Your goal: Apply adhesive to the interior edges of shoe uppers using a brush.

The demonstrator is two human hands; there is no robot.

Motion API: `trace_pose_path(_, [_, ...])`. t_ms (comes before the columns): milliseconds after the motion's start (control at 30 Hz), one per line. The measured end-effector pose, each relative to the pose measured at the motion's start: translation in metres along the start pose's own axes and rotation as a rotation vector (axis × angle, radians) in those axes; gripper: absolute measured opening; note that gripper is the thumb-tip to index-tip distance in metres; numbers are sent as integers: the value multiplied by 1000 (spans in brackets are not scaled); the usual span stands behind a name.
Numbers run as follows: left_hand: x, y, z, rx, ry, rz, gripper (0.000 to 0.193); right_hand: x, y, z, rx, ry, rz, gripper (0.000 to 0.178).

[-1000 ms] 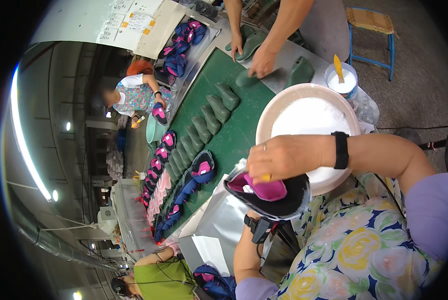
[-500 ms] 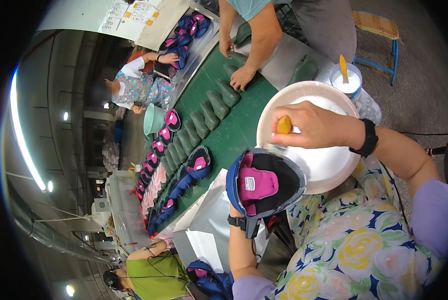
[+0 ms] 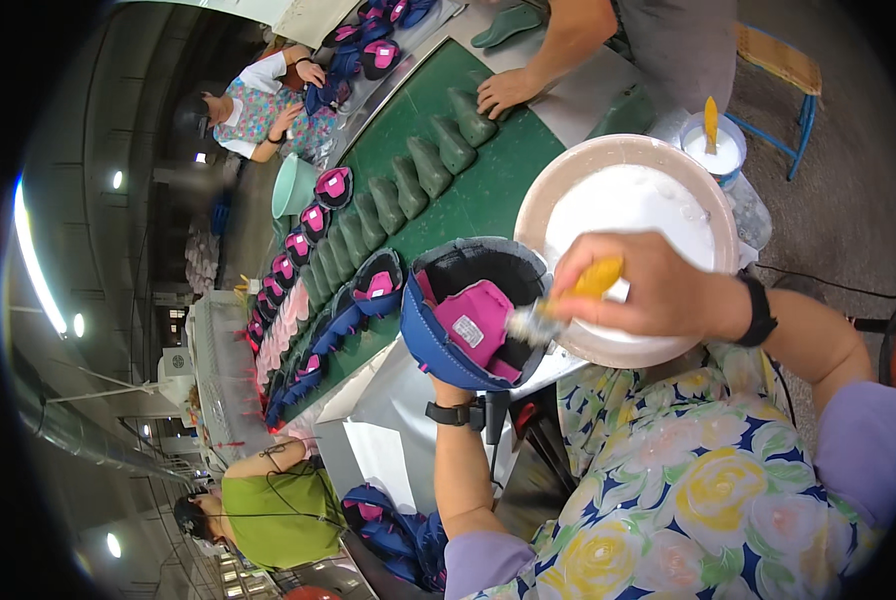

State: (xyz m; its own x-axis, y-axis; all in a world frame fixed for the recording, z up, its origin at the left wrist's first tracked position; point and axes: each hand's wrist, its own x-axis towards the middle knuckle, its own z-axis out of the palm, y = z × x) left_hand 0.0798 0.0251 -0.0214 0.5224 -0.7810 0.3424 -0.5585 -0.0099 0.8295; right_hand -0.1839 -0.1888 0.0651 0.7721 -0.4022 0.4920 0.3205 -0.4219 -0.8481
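My left hand (image 3: 452,391) holds up a blue shoe upper (image 3: 430,335) from below; its fingers are hidden behind the upper. Facing me is the open inside, with black lining, a pink insert and a small white label. A brush (image 3: 600,278) with a yellow handle is gripped in my right hand (image 3: 658,290), its whitish bristles against the lining at the upper's right side. Just behind that hand stands a pale pink basin (image 3: 536,195) of white liquid (image 3: 633,200).
Dark green shoe lasts (image 3: 423,168) and blue-pink uppers (image 3: 378,285) line the green conveyor belt (image 3: 503,190). A co-worker's hand (image 3: 508,92) touches a last. Another brush stands in a white tub (image 3: 718,160). More uppers (image 3: 393,540) lie lower left. Two other people are at left.
My right hand has brought the brush from over the basin into the upper. The upper has moved left and tilted. The co-worker's one hand has shifted along the lasts.
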Motion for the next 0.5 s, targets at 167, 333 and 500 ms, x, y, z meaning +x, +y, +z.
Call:
trace_pose_path(167, [-6, -29, -16, 7, 77, 23, 54, 8, 3, 12, -133, -124, -59, 19])
trace_pose_path(333, [20, -75, -54, -147, 304, -317, 44, 7, 21, -34, -192, 175, 127, 15])
trace_pose_path(500, [77, -131, -65, -600, 286, -576, 25, -7, 29, -53, -115, 248, 399, 11])
